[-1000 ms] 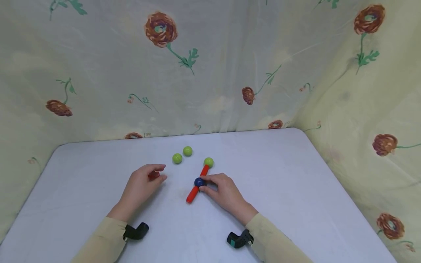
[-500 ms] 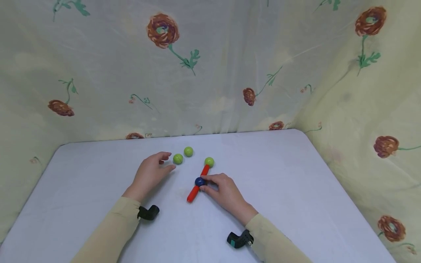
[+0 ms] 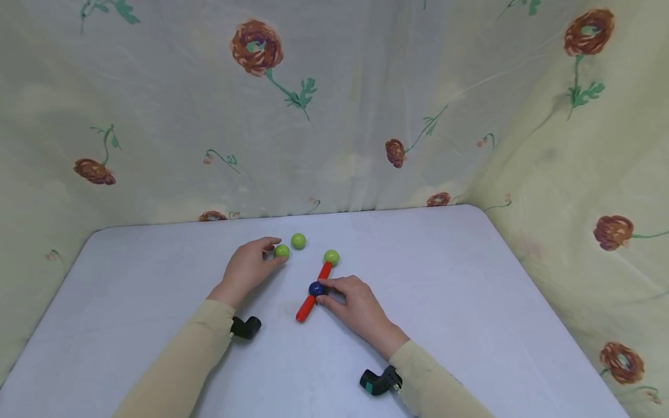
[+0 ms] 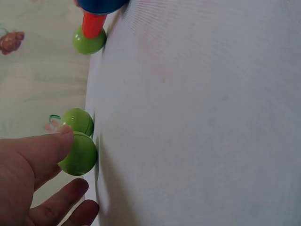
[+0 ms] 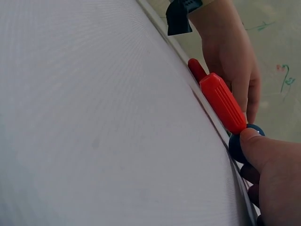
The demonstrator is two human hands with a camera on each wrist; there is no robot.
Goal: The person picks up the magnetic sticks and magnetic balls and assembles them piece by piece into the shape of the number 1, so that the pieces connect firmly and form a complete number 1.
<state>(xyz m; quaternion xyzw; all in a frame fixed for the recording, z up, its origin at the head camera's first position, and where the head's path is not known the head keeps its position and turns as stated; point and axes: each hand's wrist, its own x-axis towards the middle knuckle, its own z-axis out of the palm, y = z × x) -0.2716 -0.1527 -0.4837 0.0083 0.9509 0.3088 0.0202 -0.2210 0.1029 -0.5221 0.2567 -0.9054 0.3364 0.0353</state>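
Grasping seems the step: the left hand (image 3: 248, 268), grip unclear, should secure a shiny green ball (image 3: 282, 251); the right hand (image 3: 359, 303) pinches a shiny blue ball (image 3: 315, 289).

Three of your balls are lime green: the left ball (image 3: 282, 251), the far ball (image 3: 298, 241) and the end ball (image 3: 331, 258). Your middle ball (image 3: 315, 289) is deep, glossy blue, and your near stick (image 3: 305, 309) and far stick (image 3: 325, 271) are bright red. You wear plain beige sleeves (image 3: 183, 354), with a black left wrist device (image 3: 248, 328) and a black right wrist device (image 3: 381, 381) bearing a teal patch (image 3: 369, 386). Your tabletop (image 3: 460, 302) is plain white; the pale cream-grey curtain (image 3: 334, 139) is patterned with rust-brown flowers, green stems and leaves.
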